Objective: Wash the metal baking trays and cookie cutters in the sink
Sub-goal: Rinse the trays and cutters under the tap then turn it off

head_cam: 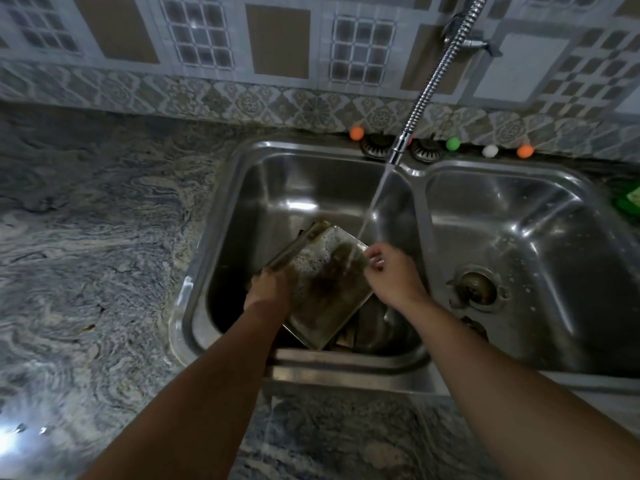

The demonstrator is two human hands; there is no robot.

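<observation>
Holding a baking tray [322, 282] tilted over the left basin of the sink [420, 202], near-front area. Left hand [268, 289] grips the tray's left edge, fingers curled round the rim. Right hand [391, 271] is at the tray's right edge near the far corner; its fingers [375, 259] are curled and look pinched on the rim, though blur makes the exact contact hard to read. Both forearms come in over the front edge of the desk [104, 237].

Tray surface has brown grime down the middle and suds toward its far-left part. Under it, at the front of the left basin, more metal pieces [377, 327] are stacked; can't tell what each one is.

Water stream [372, 209] from the hose tap [433, 77] lands on the tray's far-right part, just beside the right hand.

Right basin holds only its drain [476, 289], with some dark debris around it.

Back rim of the sink: two strainer plugs [375, 145], plus small balls along the wall line, orange [356, 133], green [452, 143], white [490, 151], orange [525, 151]. Something green [628, 202] sits at the desk's far right edge, mostly cut off. Patterned tile wall [277, 46] behind.
</observation>
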